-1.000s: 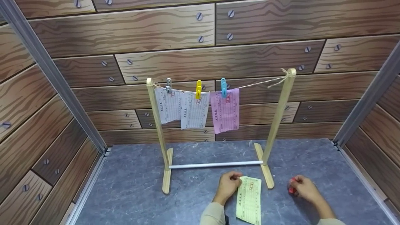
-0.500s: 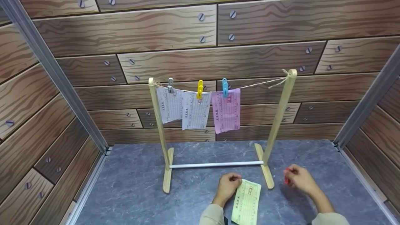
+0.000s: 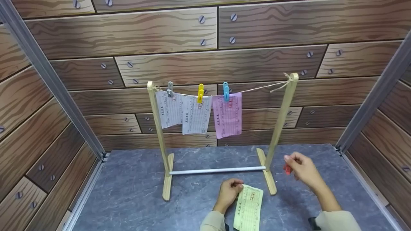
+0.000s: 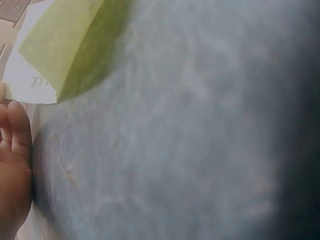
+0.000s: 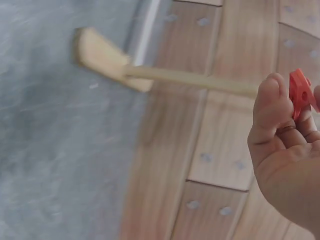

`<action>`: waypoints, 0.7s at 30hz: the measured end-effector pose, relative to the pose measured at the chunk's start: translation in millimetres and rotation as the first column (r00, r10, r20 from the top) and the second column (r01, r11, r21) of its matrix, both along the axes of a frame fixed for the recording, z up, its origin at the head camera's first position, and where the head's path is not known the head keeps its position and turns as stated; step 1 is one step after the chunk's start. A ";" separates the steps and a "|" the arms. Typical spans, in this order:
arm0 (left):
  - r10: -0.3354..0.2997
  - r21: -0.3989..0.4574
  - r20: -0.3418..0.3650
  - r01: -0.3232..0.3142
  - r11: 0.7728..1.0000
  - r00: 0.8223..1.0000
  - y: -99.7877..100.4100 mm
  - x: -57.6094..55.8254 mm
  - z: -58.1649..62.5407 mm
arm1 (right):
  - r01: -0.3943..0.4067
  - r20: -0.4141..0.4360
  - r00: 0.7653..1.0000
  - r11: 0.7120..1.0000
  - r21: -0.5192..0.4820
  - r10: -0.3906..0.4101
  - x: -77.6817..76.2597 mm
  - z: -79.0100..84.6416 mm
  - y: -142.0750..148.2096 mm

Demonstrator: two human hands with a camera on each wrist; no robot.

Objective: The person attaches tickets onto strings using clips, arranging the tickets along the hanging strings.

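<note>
A yellow-green printed paper slip (image 3: 249,208) is pinched at its upper left corner by my left hand (image 3: 227,194), in front of the wooden rack. In the left wrist view the slip (image 4: 60,45) curves above the grey surface, with my left hand (image 4: 14,170) at the left edge. My right hand (image 3: 303,168) holds a red clothespin (image 3: 287,169) to the right of the rack's right foot. The right wrist view has the clothespin (image 5: 301,94) between the thumb and fingers of my right hand (image 5: 285,140).
The rack's right post (image 3: 281,123) stands between the hands' area and the back wall. From its string (image 3: 260,87) hang two white slips (image 3: 196,117) and a pink slip (image 3: 228,117), under grey, yellow (image 3: 200,93) and blue clothespins (image 3: 226,91). A white bar (image 3: 218,170) joins the feet.
My right hand has risen and moved forward with the red clothespin, turning it. The left hand stays near its place, while the slip's lower end has swung a little left.
</note>
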State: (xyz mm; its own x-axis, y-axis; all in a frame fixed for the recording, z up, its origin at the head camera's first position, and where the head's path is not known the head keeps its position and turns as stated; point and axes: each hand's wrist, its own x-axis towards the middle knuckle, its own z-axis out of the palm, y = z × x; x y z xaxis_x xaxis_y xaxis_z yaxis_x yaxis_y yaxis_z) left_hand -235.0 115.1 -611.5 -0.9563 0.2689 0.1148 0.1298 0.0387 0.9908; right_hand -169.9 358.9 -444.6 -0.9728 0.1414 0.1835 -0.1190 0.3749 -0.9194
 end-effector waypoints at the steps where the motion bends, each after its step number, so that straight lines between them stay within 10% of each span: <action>1: -0.001 0.002 0.003 0.001 1.000 1.000 -0.2 0.3 0.2 | -0.006 -0.015 1.000 1.000 -0.012 0.006 0.0 5.7 -2.3; 11: -0.001 -0.021 0.033 0.002 1.000 0.999 -1.2 1.7 4.8 | -0.121 -0.122 0.987 0.987 -0.106 0.108 -3.1 51.3 -17.7; 21: 0.046 -0.009 -0.037 -0.046 0.999 0.998 1.5 -3.1 38.7 | -0.201 -0.227 0.960 0.969 -0.142 0.166 -9.9 79.1 -25.3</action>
State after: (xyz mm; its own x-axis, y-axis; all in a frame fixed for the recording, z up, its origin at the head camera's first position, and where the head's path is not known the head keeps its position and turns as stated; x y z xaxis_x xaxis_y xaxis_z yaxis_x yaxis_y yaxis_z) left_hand -238.1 116.6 -572.8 -0.9629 0.2256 0.1481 0.1644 0.0549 0.9849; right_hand -179.8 333.7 -365.5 -0.9257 0.0090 0.3781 -0.3707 0.1766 -0.9118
